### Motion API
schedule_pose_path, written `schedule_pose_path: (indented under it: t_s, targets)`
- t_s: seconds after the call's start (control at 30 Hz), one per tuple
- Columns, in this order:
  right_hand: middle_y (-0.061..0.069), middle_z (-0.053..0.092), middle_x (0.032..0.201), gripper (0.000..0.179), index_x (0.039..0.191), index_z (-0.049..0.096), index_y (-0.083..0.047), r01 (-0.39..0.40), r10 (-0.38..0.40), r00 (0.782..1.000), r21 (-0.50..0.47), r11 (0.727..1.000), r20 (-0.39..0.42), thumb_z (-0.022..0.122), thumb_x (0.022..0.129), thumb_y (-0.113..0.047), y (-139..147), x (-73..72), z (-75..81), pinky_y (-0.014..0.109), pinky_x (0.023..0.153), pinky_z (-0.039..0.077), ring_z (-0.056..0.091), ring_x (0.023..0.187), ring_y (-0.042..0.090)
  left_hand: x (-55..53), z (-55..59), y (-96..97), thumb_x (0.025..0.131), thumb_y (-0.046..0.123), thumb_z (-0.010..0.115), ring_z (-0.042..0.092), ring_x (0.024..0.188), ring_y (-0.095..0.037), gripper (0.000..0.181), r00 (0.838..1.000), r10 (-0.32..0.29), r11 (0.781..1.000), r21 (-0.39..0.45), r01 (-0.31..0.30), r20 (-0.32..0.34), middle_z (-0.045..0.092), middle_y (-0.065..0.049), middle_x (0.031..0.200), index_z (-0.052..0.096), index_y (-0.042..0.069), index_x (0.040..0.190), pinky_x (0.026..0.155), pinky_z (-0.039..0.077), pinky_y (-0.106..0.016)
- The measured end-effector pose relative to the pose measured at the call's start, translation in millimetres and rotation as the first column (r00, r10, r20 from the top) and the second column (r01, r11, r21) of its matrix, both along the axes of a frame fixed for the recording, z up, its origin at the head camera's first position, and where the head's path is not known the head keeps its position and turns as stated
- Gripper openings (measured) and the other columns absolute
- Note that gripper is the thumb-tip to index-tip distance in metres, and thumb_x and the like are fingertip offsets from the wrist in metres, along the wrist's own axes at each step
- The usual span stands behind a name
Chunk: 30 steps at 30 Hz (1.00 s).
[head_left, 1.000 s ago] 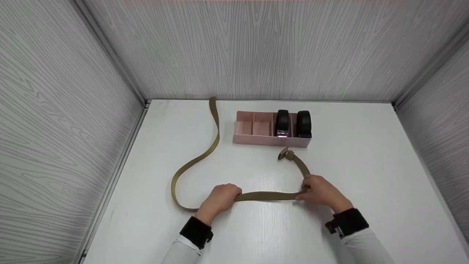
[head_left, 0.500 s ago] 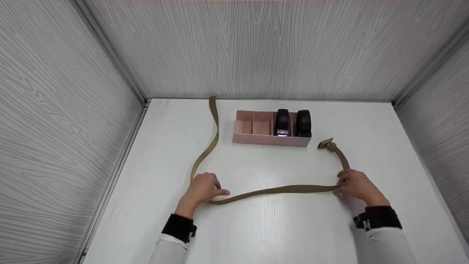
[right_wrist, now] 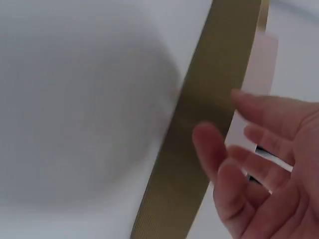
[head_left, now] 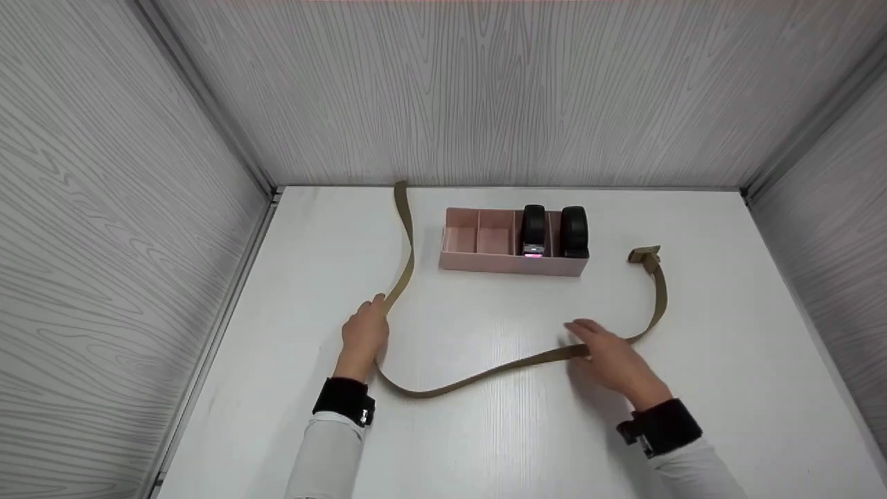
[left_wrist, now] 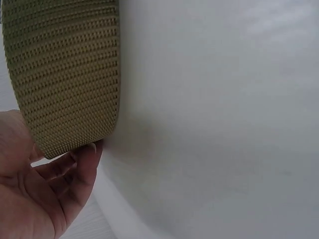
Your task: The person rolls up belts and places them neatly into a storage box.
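A long olive webbing belt [head_left: 533,360] lies on edge in a wavy curve across the white table, its buckle [head_left: 644,254] at the far right end. My left hand [head_left: 365,334] holds the belt near its left bend; in the left wrist view the fingers [left_wrist: 82,174] curl against the lower edge of the webbing [left_wrist: 65,74]. Over the belt's right part hovers my right hand [head_left: 615,360]. Its thumb and fingers are spread and loosely bent beside the strap [right_wrist: 209,79] in the right wrist view, gripping nothing.
Behind the belt stands a pink divided box [head_left: 513,263]. Two black rolled items, one [head_left: 533,225] with a shiny metal part and another [head_left: 574,232], stand in its right compartments. Grey wood-grain panels [head_left: 443,97] enclose the back and sides of the white table [head_left: 485,443].
The right hand drew the belt rightward, let go and came back left. The buckle end moved right and away. My left hand shifted left and farther up along the strap.
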State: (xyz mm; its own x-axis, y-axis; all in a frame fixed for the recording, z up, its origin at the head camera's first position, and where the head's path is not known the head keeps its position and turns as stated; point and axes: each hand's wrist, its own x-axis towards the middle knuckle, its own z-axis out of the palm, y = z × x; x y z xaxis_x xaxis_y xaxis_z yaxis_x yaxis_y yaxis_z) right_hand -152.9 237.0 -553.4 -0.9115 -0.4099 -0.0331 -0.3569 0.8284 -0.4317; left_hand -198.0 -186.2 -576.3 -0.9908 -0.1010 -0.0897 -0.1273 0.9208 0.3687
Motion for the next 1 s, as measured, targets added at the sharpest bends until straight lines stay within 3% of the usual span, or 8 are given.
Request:
schedule_pose_path:
  t_s: [0.1,0.2,0.27,0.43,0.53,0.73,1.0]
  targets:
    - [0.003,0.042,0.135,0.062,0.138,0.04,-0.018,-0.162,0.166,0.984,-0.055,0.985,0.062,0.066,0.082,-0.013,-33,9.8,-4.7,0.04,0.09,0.041,0.048,0.114,0.022,-3.7,2.0,6.1,0.09,0.005,0.048,0.06,0.08,-0.032,0.043,1.0,-0.014,1.0,0.0,0.014,0.006,0.06,-0.016,0.1,0.044,0.009,0.132,0.062,0.048,-0.043]
    - [0.001,0.051,0.123,0.059,0.137,0.042,-0.019,-0.287,0.295,0.952,-0.099,0.953,0.078,0.065,0.083,-0.012,-52,14.5,-11.4,0.032,0.082,0.046,0.054,0.1,0.016,-5.0,3.4,10.8,0.088,0.003,0.048,0.06,0.078,-0.03,0.044,0.999,-0.035,0.999,0.005,0.034,0.013,0.06,-0.016,0.097,0.046,0.011,0.131,0.062,0.048,-0.042]
    - [0.001,0.056,0.109,0.05,0.13,0.051,-0.017,-0.322,0.328,0.943,-0.103,0.941,0.054,0.065,0.083,-0.009,-56,13.7,-15.2,0.029,0.074,0.047,0.055,0.089,0.013,-4.3,3.5,11.3,0.087,0.001,0.05,0.059,0.077,-0.029,0.044,0.999,-0.044,0.999,0.003,0.044,0.02,0.06,-0.014,0.095,0.048,0.011,0.13,0.06,0.048,-0.042]
    - [-0.003,0.052,0.087,0.015,0.095,0.067,-0.014,-0.23,0.237,0.97,-0.115,0.966,0.05,0.069,0.08,-0.015,-42,1.9,-18.1,0.028,0.067,0.045,0.052,0.077,0.011,-1.2,3.0,1.6,0.08,-0.002,0.058,0.057,0.076,-0.029,0.045,0.999,-0.008,1.0,-0.009,0.008,0.031,0.056,-0.013,0.093,0.05,0.008,0.123,0.059,0.047,-0.042]
    - [-0.006,0.051,0.082,0.007,0.083,0.068,-0.016,-0.164,0.176,0.98,-0.124,0.979,0.094,0.071,0.078,-0.02,-26,-8.4,-18.0,0.027,0.066,0.045,0.05,0.075,0.01,0.4,2.8,-8.8,0.076,-0.001,0.059,0.057,0.077,-0.031,0.048,0.997,0.052,0.999,0.008,-0.052,0.054,0.055,-0.015,0.094,0.048,0.003,0.123,0.059,0.047,-0.044]
    - [-0.006,0.053,0.078,0.006,0.077,0.07,-0.014,-0.107,0.13,0.977,-0.135,0.985,0.169,0.073,0.075,-0.018,4,-23.6,-16.0,0.028,0.065,0.045,0.051,0.073,0.011,3.1,2.2,-25.7,0.079,0.0,0.057,0.058,0.082,-0.036,0.054,0.987,0.135,0.989,0.039,-0.139,0.091,0.055,-0.022,0.102,0.039,-0.002,0.13,0.062,0.047,-0.047]
    - [-0.004,0.055,0.079,0.004,0.072,0.071,-0.015,-0.004,0.026,0.976,-0.102,0.995,0.218,0.073,0.075,-0.017,23,-30.4,-10.7,0.03,0.064,0.044,0.051,0.074,0.014,2.3,4.8,-36.1,0.08,-0.006,0.054,0.058,0.087,-0.037,0.047,0.987,0.149,0.987,0.057,-0.152,0.055,0.054,-0.021,0.105,0.046,0.002,0.125,0.063,0.048,-0.048]
